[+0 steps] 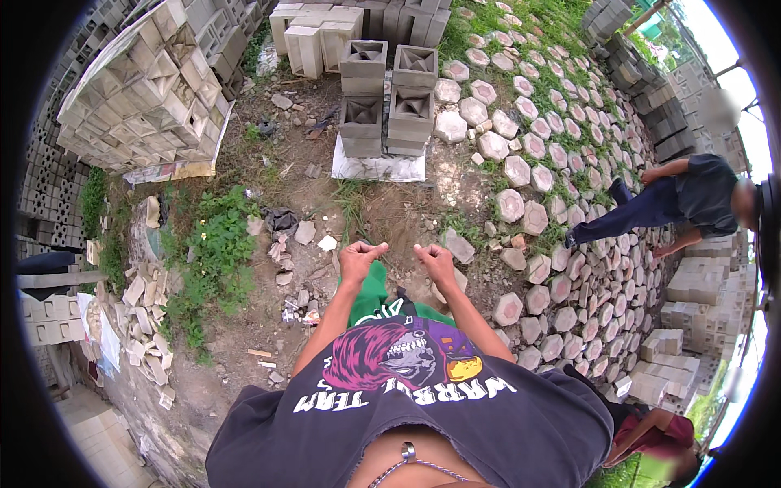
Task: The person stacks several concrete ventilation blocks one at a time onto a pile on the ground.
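Observation:
In front of my body, my left hand (362, 262) and my right hand (435, 264) are raised at about the same height, a short gap between them. Each has its fingers curled in, thumb and fingertips pinched together and turned toward the other hand. Whatever the fingers pinch, if anything, is too small to make out. Beyond the hands, grey square concrete vent blocks (360, 124) stand in two stacks side by side. Under them lies a pale sheet (379, 169). Neither hand touches the blocks.
Hexagonal concrete pavers (510, 206) cover the ground to the right, where a person (675, 199) in dark clothes walks. Another person (655, 435) is at the lower right. Pale blocks (146, 98) are piled at the far left. Green weeds (220, 236) and rubble (148, 305) lie left.

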Motion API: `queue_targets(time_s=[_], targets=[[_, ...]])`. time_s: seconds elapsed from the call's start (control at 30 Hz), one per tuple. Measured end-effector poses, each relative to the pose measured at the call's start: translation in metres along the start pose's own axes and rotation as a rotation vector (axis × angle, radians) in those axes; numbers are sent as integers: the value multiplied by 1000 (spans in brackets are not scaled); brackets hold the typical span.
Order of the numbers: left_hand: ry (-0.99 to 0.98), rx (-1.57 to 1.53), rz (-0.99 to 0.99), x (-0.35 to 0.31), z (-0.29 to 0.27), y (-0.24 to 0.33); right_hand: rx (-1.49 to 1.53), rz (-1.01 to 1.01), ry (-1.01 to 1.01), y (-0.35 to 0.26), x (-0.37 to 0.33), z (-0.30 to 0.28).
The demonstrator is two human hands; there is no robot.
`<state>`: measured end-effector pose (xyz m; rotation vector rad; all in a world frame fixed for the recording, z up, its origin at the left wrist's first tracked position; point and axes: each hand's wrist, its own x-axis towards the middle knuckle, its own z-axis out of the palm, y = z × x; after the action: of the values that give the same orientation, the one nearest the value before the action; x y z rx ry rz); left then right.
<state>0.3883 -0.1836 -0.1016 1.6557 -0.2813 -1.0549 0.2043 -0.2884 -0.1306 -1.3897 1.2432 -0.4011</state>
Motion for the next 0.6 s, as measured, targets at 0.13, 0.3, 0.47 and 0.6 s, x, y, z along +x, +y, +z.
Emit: queue_targets(time_s=[0.13, 0.3, 0.47, 0.6], targets=[[-64, 21, 65, 63, -10, 74, 121, -21, 73, -52, 50, 7], [-134, 88, 47, 118, -10, 123, 208, 109, 142, -118, 76, 9], [-188, 142, -17, 162, 15, 145, 282, 54, 248, -112, 120, -6], [-246, 113, -87, 194, 41, 154, 259, 120, 209, -120, 165, -21]])
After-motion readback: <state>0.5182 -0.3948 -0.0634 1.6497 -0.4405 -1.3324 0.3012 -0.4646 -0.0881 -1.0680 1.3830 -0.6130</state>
